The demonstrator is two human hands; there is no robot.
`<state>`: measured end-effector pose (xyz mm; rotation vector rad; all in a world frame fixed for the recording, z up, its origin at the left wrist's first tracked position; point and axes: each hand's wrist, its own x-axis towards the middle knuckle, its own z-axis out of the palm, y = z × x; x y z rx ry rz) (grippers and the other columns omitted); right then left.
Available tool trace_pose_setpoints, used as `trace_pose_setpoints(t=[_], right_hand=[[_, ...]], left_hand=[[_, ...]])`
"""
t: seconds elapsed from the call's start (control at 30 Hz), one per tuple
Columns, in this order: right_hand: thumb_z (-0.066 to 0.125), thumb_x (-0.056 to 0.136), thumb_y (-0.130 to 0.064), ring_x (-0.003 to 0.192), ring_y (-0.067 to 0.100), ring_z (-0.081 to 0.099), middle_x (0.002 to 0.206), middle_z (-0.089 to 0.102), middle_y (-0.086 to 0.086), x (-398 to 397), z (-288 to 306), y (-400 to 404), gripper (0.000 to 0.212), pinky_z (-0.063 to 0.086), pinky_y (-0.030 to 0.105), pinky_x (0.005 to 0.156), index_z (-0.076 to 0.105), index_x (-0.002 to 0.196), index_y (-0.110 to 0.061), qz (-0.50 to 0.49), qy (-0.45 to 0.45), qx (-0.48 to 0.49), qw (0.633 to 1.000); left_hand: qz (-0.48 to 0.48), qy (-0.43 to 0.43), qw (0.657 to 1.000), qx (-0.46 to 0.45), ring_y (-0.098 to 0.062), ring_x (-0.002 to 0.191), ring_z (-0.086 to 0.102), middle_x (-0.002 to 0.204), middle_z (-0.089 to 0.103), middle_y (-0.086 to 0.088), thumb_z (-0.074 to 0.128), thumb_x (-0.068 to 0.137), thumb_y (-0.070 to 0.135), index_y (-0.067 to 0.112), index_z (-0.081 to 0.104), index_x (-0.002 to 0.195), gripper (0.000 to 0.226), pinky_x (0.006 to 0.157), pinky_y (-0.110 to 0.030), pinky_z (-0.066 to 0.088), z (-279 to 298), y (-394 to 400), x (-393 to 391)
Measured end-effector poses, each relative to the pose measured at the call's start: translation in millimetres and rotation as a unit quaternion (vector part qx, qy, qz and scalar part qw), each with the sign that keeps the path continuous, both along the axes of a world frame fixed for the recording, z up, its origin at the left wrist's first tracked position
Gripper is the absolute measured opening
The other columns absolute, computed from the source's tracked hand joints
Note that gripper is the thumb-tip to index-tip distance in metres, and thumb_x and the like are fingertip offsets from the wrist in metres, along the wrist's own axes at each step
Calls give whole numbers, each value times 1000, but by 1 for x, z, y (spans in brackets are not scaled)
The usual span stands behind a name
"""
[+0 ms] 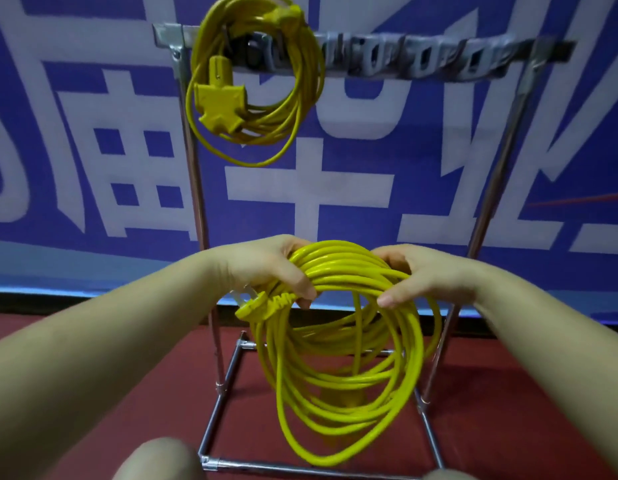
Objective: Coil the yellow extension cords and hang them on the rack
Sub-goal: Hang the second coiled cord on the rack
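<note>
1. The person holds a coiled yellow cord (345, 358) by the top of its bundle, in front of a metal rack (501, 140) standing on a red floor (529, 393). The loops hang down from the hands, in the near middle of the scene.
2. The left hand (266, 268) has its fingers curled round the left side of the bundle's top, clamping the strands together with the plug (255, 306), which juts out to the left just below the fingers.
3. The right hand (418, 275) grips the right side of the same bundle top, thumb pointing inward over the strands.
4. The coil's long axis runs roughly up and down, its open face turned towards the person and slightly left; the lower loops sag unevenly (a few strands splay wider than the rest).
5. A second coil (255, 81) already hangs at the left end of the rack's top bar (422, 60), its multi-way socket (219, 103) dangling inside the loops.
6. The step in hand looks like readying this coil for hanging. Done well, both hands would keep the strands gathered so none slips free, tuck the plug against the bundle, then lift the top of the loop over a free hook right of the hung coil.
</note>
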<state>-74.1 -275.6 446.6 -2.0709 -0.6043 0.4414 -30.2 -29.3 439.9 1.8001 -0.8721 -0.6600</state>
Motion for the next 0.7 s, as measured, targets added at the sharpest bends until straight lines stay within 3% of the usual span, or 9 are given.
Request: trace_pose_setpoints(t=[0.1,0.23,0.33,0.47,0.53,0.6,0.63,0.7], right_hand=[[75,48,-27,75,15,61,82,62,5,-2,3,-6,67,53,25,70,55,104,3,-11,18,58,998],[72,53,-10,69,7,63,76,66,-4,-9,20,-19,49,53,21,61,57,99,-8,-11,32,140,990],[73,52,-10,75,10,65,86,67,-1,-13,45,-35,58,57,27,66,58,107,-17,-40,25,166,985],[71,56,-16,90,17,68,95,70,2,-17,79,-58,61,58,34,73,54,114,-16,-7,29,169,985],[79,53,-16,87,18,68,90,70,3,-13,93,-71,67,57,36,73,52,114,-12,-9,23,174,984],[87,50,-23,82,20,66,86,66,5,-8,107,-83,77,53,47,81,51,117,-11,-27,-5,159,987],[85,52,-20,78,19,65,83,65,4,-6,114,-89,73,54,48,79,52,116,-11,-41,-19,151,987],[73,61,-8,72,15,65,79,64,3,-3,130,-100,56,58,36,67,54,114,-12,-76,-39,142,986]], left_hand=[[-2,-40,999,19,-21,67,65,73,64,-7,77,57,17,7,60,84,33,83,-57,48,18,-11,1],[13,-84,996,35,-19,67,66,73,64,-6,77,52,17,8,59,83,37,72,-39,55,48,-29,1],[1,-111,994,17,-20,68,65,75,65,-8,76,51,22,9,61,83,38,76,-39,52,74,-46,1],[-19,-138,990,0,-17,66,67,71,67,-4,75,52,20,10,61,81,34,63,-28,56,110,-72,3],[-23,-151,988,-1,-19,67,67,72,67,-6,75,54,20,7,60,84,36,65,-29,56,126,-84,7],[-31,-162,986,0,-21,69,67,74,66,-8,75,56,20,5,59,87,37,68,-32,56,139,-96,11],[-29,-168,985,0,-21,70,67,74,66,-9,75,57,19,6,59,87,36,69,-34,56,145,-102,14],[-22,-180,983,-3,-21,70,67,74,66,-8,75,60,13,8,59,87,31,73,-38,55,154,-112,21]])
